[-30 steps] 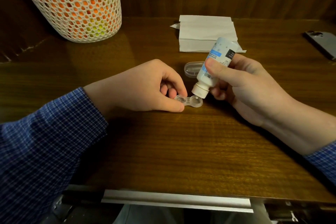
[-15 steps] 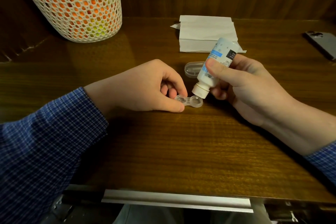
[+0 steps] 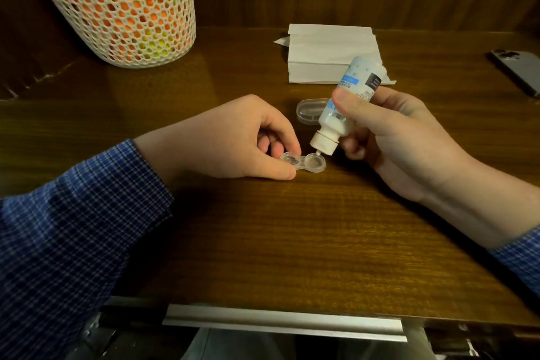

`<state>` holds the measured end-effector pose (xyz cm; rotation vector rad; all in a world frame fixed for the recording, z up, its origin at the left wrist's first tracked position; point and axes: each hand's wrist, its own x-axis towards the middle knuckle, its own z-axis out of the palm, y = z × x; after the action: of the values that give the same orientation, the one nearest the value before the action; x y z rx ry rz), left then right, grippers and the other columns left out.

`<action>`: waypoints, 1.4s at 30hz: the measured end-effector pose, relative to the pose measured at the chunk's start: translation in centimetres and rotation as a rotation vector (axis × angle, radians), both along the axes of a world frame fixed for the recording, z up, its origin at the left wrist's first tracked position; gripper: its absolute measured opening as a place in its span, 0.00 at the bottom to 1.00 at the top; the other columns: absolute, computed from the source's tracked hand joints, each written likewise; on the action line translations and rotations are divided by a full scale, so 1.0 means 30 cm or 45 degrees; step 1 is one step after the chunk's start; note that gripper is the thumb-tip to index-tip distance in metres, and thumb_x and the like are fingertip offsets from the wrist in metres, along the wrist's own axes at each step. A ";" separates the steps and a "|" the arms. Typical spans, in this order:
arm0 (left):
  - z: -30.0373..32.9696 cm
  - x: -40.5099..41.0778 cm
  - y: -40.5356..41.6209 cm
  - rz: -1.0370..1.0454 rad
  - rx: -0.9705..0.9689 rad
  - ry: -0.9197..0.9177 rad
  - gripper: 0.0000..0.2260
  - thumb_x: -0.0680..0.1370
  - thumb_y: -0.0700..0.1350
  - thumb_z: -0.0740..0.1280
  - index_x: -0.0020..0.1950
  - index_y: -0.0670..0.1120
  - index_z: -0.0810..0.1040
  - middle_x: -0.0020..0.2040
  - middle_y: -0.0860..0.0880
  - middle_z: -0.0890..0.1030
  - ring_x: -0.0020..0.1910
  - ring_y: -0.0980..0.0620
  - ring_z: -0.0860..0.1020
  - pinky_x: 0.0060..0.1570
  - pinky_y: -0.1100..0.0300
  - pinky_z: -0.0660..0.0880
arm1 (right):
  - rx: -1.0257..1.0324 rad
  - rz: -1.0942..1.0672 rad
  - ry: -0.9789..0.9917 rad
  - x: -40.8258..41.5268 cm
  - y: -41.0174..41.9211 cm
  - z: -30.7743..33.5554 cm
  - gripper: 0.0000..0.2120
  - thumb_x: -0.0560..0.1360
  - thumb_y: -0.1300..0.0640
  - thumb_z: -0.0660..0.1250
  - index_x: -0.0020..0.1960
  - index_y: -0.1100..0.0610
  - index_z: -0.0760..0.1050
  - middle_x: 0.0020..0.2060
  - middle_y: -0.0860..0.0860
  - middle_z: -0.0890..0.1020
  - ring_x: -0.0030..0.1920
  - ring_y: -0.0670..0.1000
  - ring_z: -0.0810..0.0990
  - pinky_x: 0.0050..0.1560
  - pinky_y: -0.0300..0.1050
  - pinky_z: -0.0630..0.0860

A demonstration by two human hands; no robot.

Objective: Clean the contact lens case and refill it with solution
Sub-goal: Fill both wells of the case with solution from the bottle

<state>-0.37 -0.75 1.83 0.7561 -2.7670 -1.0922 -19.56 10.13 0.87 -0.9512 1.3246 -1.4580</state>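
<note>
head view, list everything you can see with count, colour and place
lens case: 1, clear, two open wells, table centre
solution bottle: 1, white with blue label, tipped nozzle-down over the case's right well
case lid: 1, clear, on the table behind the bottle
tissues: 1 folded stack, white, back centre
basket: 1, white mesh, orange and yellow inside, back left
phone: 1, grey, right edge
table: 1, brown wood
left hand: pinches the case's left end
right hand: holds the bottle

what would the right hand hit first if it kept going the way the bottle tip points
Probably the right-hand well of the contact lens case: the right hand tilts the solution bottle nozzle just above it, almost touching.
</note>
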 end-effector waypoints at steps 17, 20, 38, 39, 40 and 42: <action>-0.003 -0.002 -0.004 -0.003 0.016 0.009 0.08 0.73 0.50 0.77 0.52 0.56 0.85 0.41 0.53 0.84 0.36 0.54 0.78 0.34 0.67 0.73 | 0.034 -0.008 0.045 0.003 0.001 0.000 0.07 0.74 0.51 0.73 0.50 0.51 0.82 0.38 0.48 0.85 0.30 0.44 0.76 0.28 0.35 0.69; -0.003 -0.002 -0.002 -0.005 0.010 0.009 0.09 0.73 0.50 0.77 0.52 0.56 0.86 0.42 0.52 0.84 0.38 0.48 0.80 0.34 0.66 0.73 | 0.026 -0.007 0.049 0.000 0.001 0.000 0.09 0.70 0.49 0.74 0.49 0.51 0.83 0.38 0.48 0.85 0.30 0.45 0.76 0.28 0.36 0.69; -0.013 -0.001 0.037 0.004 -0.252 0.041 0.15 0.68 0.63 0.76 0.45 0.55 0.83 0.39 0.54 0.81 0.41 0.52 0.80 0.36 0.57 0.78 | -0.043 -0.166 -0.265 -0.090 -0.013 0.035 0.17 0.77 0.48 0.74 0.58 0.58 0.77 0.36 0.51 0.85 0.31 0.45 0.75 0.27 0.36 0.72; -0.011 -0.001 0.039 -0.001 -0.254 0.037 0.16 0.67 0.64 0.76 0.45 0.55 0.83 0.39 0.54 0.82 0.41 0.52 0.80 0.36 0.56 0.78 | -0.037 -0.183 -0.256 -0.097 -0.012 0.038 0.17 0.76 0.48 0.74 0.58 0.58 0.77 0.36 0.50 0.85 0.31 0.44 0.76 0.28 0.36 0.72; -0.010 0.000 0.042 -0.010 -0.249 0.037 0.16 0.67 0.66 0.75 0.45 0.56 0.83 0.39 0.54 0.82 0.41 0.53 0.80 0.37 0.54 0.79 | -0.028 -0.196 -0.248 -0.104 -0.012 0.040 0.17 0.76 0.47 0.74 0.57 0.57 0.77 0.35 0.50 0.84 0.31 0.44 0.75 0.29 0.36 0.72; -0.006 0.003 0.045 -0.040 -0.221 0.041 0.15 0.67 0.64 0.75 0.47 0.57 0.83 0.41 0.55 0.82 0.41 0.52 0.80 0.39 0.51 0.80 | -0.010 -0.211 -0.247 -0.111 -0.012 0.042 0.16 0.76 0.47 0.74 0.57 0.57 0.77 0.33 0.49 0.83 0.30 0.44 0.75 0.28 0.36 0.71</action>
<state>-0.27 0.60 1.64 0.6698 -2.8086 -0.8463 -22.90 9.76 2.14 -0.6982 1.2787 -1.6386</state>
